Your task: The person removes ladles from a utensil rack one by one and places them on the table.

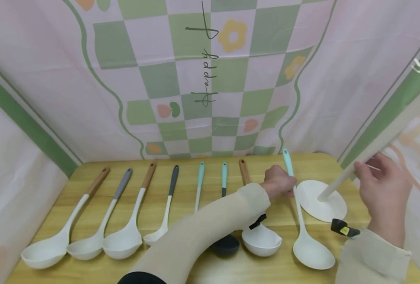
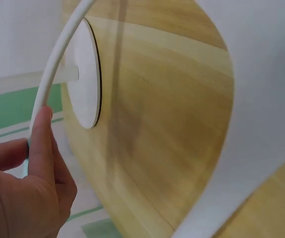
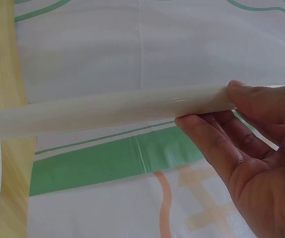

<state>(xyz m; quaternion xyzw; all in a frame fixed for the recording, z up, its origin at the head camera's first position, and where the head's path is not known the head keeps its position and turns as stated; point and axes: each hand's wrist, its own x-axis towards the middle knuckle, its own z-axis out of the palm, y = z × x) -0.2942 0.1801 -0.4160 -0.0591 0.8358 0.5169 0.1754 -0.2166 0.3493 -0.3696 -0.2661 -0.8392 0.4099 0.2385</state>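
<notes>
In the head view my left hand [image 1: 280, 181] pinches the upper part of a white ladle [image 1: 312, 252] with a mint handle tip, at the right end of a row. The left wrist view shows the thumb and fingers of that hand [image 2: 30, 191] around the slim curved handle [image 2: 58, 54]. My right hand [image 1: 385, 193] holds the pale pole [image 1: 391, 132] of a stand between thumb and fingers, also seen gripping the pole [image 3: 107, 114] in the right wrist view. The stand's round white base [image 1: 309, 197] sits beside the ladle on the wooden table.
Several more ladles line the table [image 1: 160, 268] to the left, including a brown-handled one [image 1: 39, 252], a grey-handled one [image 1: 85, 246] and a spouted one [image 1: 261, 240]. My left forearm crosses over part of the row. A patterned cloth [image 1: 195, 79] hangs behind.
</notes>
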